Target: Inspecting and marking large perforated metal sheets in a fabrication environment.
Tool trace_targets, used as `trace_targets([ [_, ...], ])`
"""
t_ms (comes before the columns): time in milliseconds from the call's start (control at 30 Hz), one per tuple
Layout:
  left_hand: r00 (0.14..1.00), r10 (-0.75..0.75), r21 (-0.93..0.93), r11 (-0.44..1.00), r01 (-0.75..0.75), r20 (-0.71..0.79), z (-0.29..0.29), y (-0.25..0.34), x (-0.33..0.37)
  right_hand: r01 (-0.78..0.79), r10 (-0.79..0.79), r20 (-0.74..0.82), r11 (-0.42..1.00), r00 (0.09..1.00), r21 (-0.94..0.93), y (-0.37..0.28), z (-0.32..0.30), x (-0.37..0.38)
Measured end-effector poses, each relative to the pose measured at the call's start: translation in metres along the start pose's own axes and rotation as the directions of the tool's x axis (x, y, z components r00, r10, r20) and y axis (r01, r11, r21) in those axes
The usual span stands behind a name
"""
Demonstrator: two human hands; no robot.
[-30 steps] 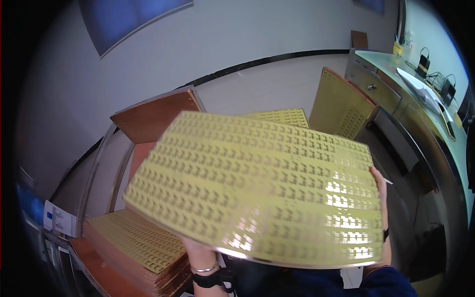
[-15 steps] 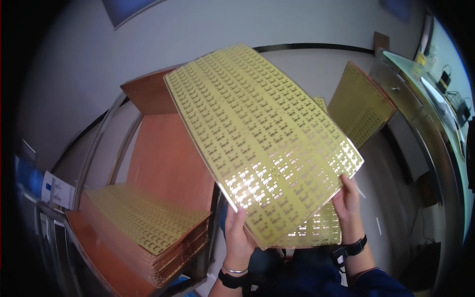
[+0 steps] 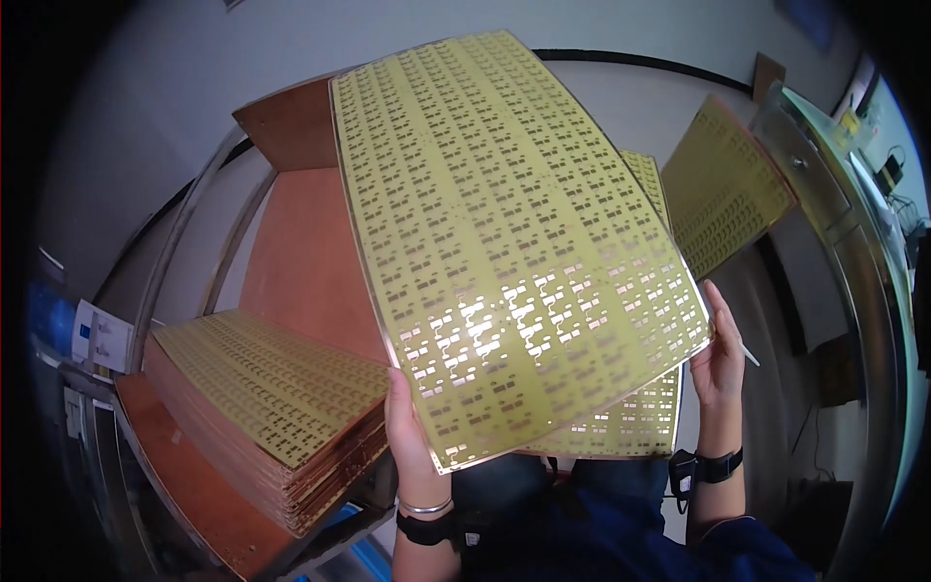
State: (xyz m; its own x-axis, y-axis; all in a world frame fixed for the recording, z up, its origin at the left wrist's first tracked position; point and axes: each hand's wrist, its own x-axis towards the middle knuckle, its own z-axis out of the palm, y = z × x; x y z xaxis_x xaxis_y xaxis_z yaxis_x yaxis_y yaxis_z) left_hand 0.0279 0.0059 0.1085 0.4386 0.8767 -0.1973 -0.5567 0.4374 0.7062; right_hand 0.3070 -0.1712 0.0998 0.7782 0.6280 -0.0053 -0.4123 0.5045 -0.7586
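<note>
Both hands hold one large, thin yellow-green flexible circuit sheet (image 3: 514,242) printed with rows of small metallic patterns, lifted up in front of the camera so that it fills the middle of the view. At about 7 o'clock of the sheet, the left hand (image 3: 412,441) grips its lower corner, thumb edge along the front of the margin and fingers hidden behind. At about 4 o'clock, the right hand (image 3: 720,354) is closed on the sheet's right corner, fingers curled round the edge from behind. A slim white stick (image 3: 749,355) juts out from the right hand toward 3 o'clock. Each wrist wears a dark band, and the left one also a thin silver bangle (image 3: 427,507).

The sheet is tilted, its far end rising toward 12 o'clock, and light glints off the patterns near its lower middle. Behind it, just below its lower right edge, a second yellow patterned sheet (image 3: 630,427) shows. At 8 o'clock a thick stack of similar yellow sheets (image 3: 276,403) rests on a reddish-brown board (image 3: 310,262), which runs up toward 11 o'clock. At 2 o'clock another yellow patterned panel (image 3: 722,199) leans upright against a grey metal cabinet (image 3: 834,223).
</note>
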Motion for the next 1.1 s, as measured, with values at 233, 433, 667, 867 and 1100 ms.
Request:
trace_targets([
  [233,1.000,0.023,-0.016,1.000,-0.023,-0.004,-0.017,0.007,0.006,-0.014,0.017,0.052,0.999,0.999,-0.052,-0.004,0.003,-0.006],
  [433,0.997,-0.008,-0.046,0.999,0.004,-0.079,0.001,0.013,0.003,-0.001,0.008,0.096,0.997,0.995,-0.078,-0.009,0.002,-0.009],
  [667,0.997,-0.014,-0.011,1.000,0.013,-0.079,-0.006,0.015,0.006,-0.002,0.011,0.168,0.999,0.986,-0.050,-0.013,0.007,-0.012],
  [867,0.999,0.042,0.027,0.999,-0.043,0.013,-0.016,0.015,0.004,-0.029,0.046,0.201,0.996,0.979,-0.088,-0.013,0.002,-0.014],
  [1100,0.984,0.168,0.266,0.948,-0.176,0.053,-0.027,0.029,-0.011,-0.298,0.304,0.233,0.953,0.924,-0.062,-0.008,-0.008,-0.005],
])
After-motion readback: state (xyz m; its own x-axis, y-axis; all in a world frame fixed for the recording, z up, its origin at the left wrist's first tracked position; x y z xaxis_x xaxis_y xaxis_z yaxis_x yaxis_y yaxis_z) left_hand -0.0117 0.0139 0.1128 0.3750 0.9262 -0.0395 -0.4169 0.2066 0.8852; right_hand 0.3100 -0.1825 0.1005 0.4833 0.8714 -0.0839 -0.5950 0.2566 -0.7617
